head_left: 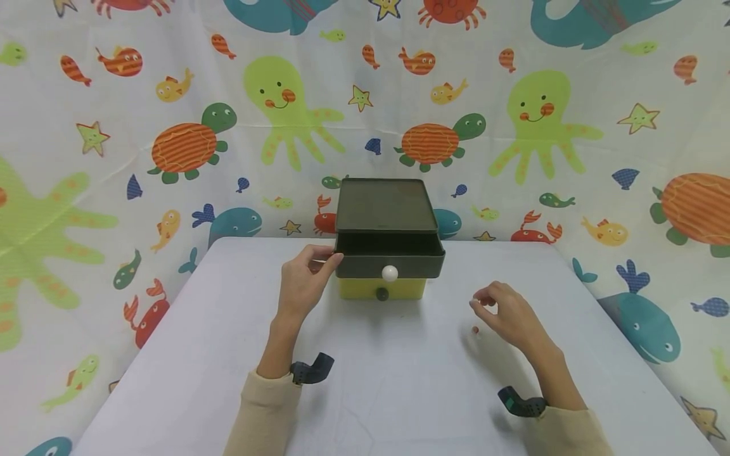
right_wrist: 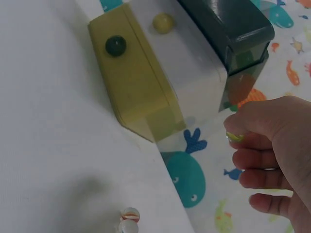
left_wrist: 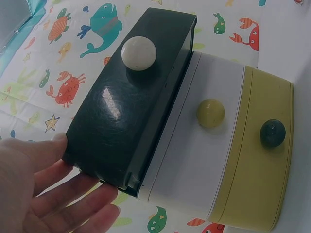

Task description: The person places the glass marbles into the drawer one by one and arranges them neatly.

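A small drawer unit stands on the table, its dark green top drawer (head_left: 356, 266) with a white knob (head_left: 390, 273) pulled out. My left hand (head_left: 304, 278) grips this drawer's left front corner, the thumb on its front and the fingers at its side. To the right of the unit, above the table, my right hand (head_left: 507, 315) pinches a small glassy marble with yellow in it (right_wrist: 235, 137), mostly covered by the fingers. Below that hand, marbles with white and orange colouring (right_wrist: 130, 213) lie on the table.
Under the dark drawer are a white drawer (left_wrist: 189, 131) with a yellow knob (left_wrist: 211, 113) and a yellow drawer (left_wrist: 257, 160) with a dark green knob (left_wrist: 273, 133). A cloth printed with sea animals (head_left: 371, 126) hangs behind the white table (head_left: 365, 392).
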The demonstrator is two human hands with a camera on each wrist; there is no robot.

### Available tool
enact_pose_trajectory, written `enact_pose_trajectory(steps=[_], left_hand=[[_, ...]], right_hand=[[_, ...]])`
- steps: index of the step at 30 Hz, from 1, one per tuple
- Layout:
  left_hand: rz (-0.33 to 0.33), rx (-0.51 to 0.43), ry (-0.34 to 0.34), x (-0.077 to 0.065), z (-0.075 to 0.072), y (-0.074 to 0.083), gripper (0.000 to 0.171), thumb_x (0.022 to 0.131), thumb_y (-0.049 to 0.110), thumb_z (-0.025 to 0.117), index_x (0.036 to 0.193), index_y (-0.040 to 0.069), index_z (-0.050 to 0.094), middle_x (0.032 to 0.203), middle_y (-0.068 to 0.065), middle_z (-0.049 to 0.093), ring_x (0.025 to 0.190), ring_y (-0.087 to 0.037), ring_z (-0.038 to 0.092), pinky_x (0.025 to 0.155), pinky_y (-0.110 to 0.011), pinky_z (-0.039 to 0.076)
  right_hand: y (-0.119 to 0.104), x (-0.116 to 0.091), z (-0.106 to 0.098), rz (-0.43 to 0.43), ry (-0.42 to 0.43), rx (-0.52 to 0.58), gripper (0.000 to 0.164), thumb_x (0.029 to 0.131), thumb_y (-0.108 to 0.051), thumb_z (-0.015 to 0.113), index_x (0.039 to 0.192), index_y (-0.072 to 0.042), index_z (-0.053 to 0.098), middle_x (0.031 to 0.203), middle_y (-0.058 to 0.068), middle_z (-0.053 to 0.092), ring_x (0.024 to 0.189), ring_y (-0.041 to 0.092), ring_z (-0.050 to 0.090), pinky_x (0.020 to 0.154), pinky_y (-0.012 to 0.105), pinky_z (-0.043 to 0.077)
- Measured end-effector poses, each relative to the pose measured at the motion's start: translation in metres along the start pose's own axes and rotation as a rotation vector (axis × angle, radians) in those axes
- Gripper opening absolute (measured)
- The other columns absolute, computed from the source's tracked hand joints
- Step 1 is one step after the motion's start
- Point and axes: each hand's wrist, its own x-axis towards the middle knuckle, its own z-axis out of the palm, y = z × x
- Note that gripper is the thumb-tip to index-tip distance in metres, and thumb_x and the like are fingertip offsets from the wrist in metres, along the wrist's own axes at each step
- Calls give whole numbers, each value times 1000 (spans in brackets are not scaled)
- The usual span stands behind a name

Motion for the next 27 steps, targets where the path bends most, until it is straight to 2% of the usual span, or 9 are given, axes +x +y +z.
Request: enact_pose_trajectory(steps=[6,15,27], left_hand=[[8,2,0,0,0,-1,35,93,36,72,116,9,69,111,-9,76,94,-24,73,86,-42,61],[-14,-8,-9,0,-1,1,37,93,37,72,117,9,69,112,-9,75,94,-25,72,87,-43,61],[-19,-2,-12,0,-2,2,37,93,36,72,117,9,69,112,-10,75,95,-25,72,87,-43,61]], right_hand=[[-8,4,-2,-24,16,-5,18,90,-22,74,102,-8,72,95,6,68,89,20,61,79,39,60],[-17,9,-3,-34,26,23,20,91,-23,73,103,-7,71,97,8,68,92,23,63,83,45,61],[-24,11,-6,-64,48,38,20,91,-23,73,104,-8,70,99,6,67,93,22,64,84,45,61]])
